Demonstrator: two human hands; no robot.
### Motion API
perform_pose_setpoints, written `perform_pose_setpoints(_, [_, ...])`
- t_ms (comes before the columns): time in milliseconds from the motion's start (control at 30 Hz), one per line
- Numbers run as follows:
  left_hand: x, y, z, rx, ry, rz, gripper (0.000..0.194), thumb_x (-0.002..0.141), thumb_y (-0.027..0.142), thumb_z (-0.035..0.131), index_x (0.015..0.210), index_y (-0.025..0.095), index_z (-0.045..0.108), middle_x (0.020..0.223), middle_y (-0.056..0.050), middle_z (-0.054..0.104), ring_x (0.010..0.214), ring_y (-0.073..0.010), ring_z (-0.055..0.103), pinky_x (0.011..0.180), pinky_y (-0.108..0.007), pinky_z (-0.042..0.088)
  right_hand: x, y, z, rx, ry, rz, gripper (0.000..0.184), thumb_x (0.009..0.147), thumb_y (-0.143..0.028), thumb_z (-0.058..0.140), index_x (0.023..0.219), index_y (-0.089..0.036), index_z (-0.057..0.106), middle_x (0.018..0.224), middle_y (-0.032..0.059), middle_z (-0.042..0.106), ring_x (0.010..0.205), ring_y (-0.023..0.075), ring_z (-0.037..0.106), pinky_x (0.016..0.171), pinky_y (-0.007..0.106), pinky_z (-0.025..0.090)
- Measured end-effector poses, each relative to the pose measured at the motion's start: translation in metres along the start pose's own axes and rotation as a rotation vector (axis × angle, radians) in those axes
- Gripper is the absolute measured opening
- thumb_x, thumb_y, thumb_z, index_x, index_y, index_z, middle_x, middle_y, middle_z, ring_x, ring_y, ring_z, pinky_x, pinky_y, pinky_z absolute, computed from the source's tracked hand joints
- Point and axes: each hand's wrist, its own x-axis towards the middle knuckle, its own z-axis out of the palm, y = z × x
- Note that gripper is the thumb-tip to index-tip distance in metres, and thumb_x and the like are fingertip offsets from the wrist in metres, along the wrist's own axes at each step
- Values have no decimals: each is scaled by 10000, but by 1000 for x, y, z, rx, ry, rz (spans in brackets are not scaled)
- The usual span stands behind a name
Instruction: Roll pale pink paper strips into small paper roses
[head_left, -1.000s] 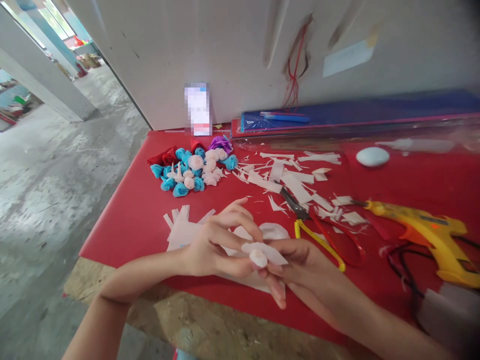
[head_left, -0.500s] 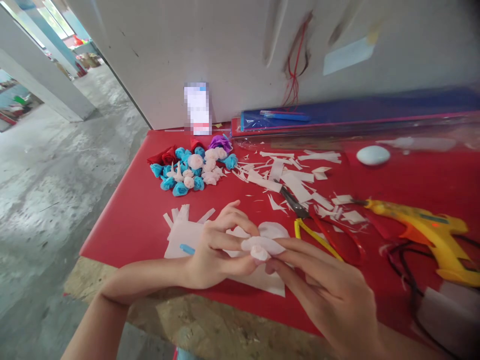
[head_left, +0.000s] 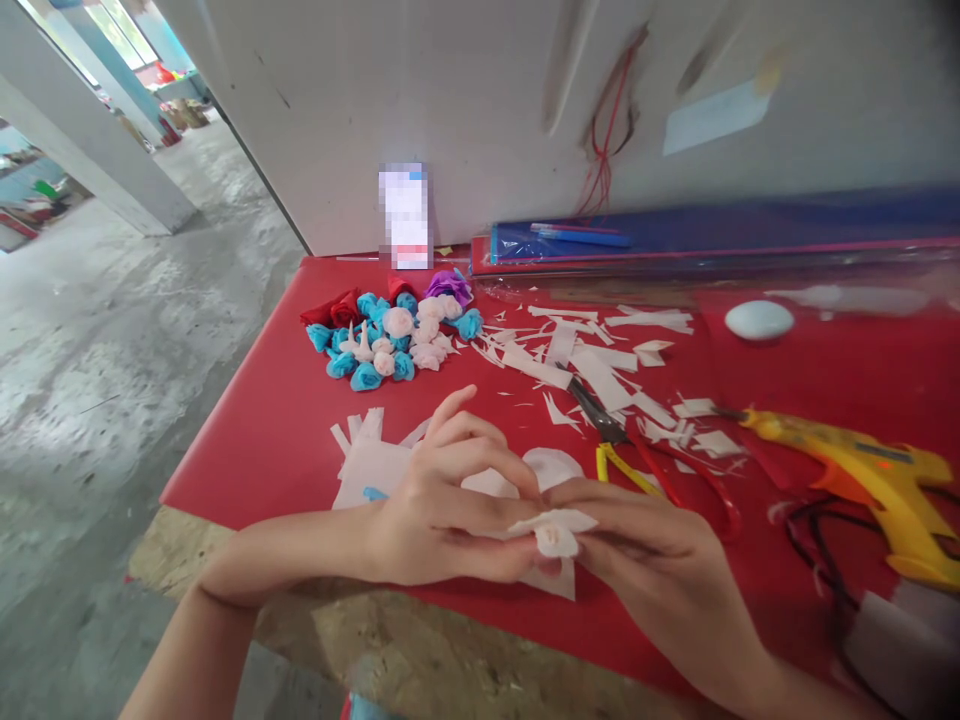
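A small white paper flower (head_left: 556, 538) is pinched between both hands, its rolled centre facing me and a wider petal spreading behind it. My left hand (head_left: 457, 500) holds its left side with thumb and forefinger, the other fingers raised. From the right, my right hand (head_left: 667, 570) grips the flower, fingers on the petal; its thumb is partly hidden. Under the hands lie white paper sheets (head_left: 375, 470) and a rounded white paper piece (head_left: 553, 466). A light-blue pen-like thing (head_left: 374, 494) pokes out beside my left hand.
Blue, white, red and purple paper flowers (head_left: 397, 322) cluster at the back left. White paper scraps (head_left: 600, 370) surround scissors (head_left: 600, 415) with red and yellow handles. A yellow glue gun (head_left: 847, 450) with a dark cord lies right. A phone (head_left: 406, 215) leans on the wall near a white egg-shaped object (head_left: 759, 320).
The flower and both hands have moved slightly down and right, and the flower has turned so its rolled centre shows more. The view has shifted a little.
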Motion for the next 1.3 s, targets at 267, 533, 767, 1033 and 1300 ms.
perform_pose_setpoints(267, [0,-1,-3,-30,-53,15,202,806,242,518,666,160,636,672,-9,631,677,-112,528,935,-441,390,3,-1,-3,73,-38,115,164,694,-320,677,561,-223,682,560,9,630,498,109,588,443,144,488])
perform_pose_setpoints(533, [-2,-1,-4,-63,-110,13,189,797,208,514,658,135,620,699,-21,612,676,-98,533,941,-423,395,1,-5,-3,117,-16,156,109,645,-150,698,602,-250,691,577,-20,636,454,81,581,437,112,496])
perform_pose_setpoints(767, [1,-2,-8,3,-132,30,247,830,227,481,634,130,595,699,-20,619,692,-102,535,963,-434,383,-1,-4,0,86,177,139,137,572,-149,739,642,-249,676,649,-16,650,537,108,626,486,114,531])
perform_pose_setpoints(1033, [1,-1,-11,26,-198,28,250,815,224,492,587,145,558,711,-21,633,704,-120,537,966,-440,366,-2,-6,2,39,175,85,118,585,-162,741,641,-241,672,606,1,639,508,125,609,439,138,529])
perform_pose_setpoints(1300, [1,0,-10,-18,-219,-12,270,833,213,473,598,123,569,744,-37,612,726,-118,525,971,-434,352,-5,-3,2,-93,233,-37,182,611,-84,695,648,-261,672,650,-14,650,592,120,617,512,151,526])
